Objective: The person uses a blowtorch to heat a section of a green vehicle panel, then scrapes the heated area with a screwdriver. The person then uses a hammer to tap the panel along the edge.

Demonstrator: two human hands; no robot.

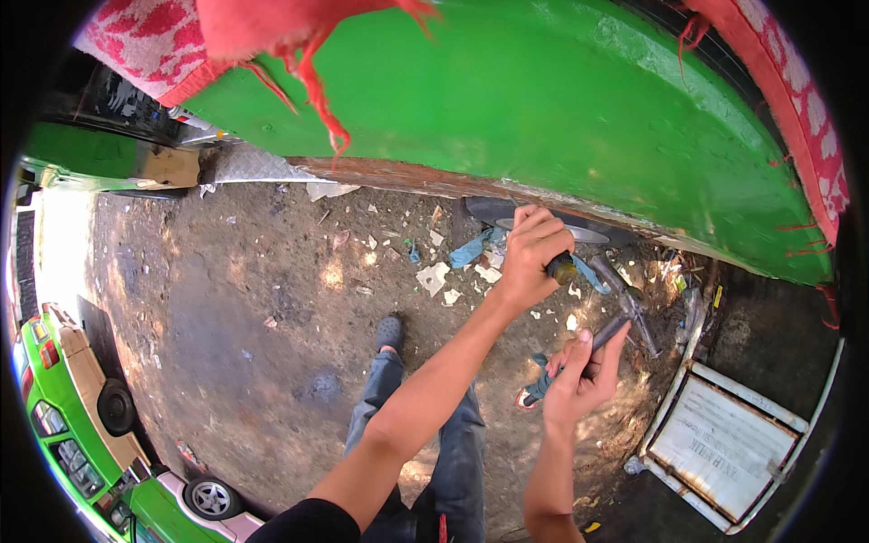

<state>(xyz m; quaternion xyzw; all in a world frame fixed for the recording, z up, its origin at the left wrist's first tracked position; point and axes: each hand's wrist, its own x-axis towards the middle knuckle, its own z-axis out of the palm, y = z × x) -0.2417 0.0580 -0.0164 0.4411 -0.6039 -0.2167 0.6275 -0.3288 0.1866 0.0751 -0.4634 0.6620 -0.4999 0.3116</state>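
The left hand (532,253) is curled tight around the dark handle of a chisel (563,267), its tip set against the rusty lower edge of the green body panel (543,118). The right hand (579,376) is wrapped closed on the handle of a hammer (625,317), whose head is just right of the chisel. Paint flakes (434,276) litter the dirt below. To the right a white rectangular sign board (720,443) in a metal frame lies flat on the ground.

A dark-handled chisel (563,268) is gripped upright against the lower edge of the green body panel (543,109). A grey metal hammer (625,317) is held tilted just beside it.
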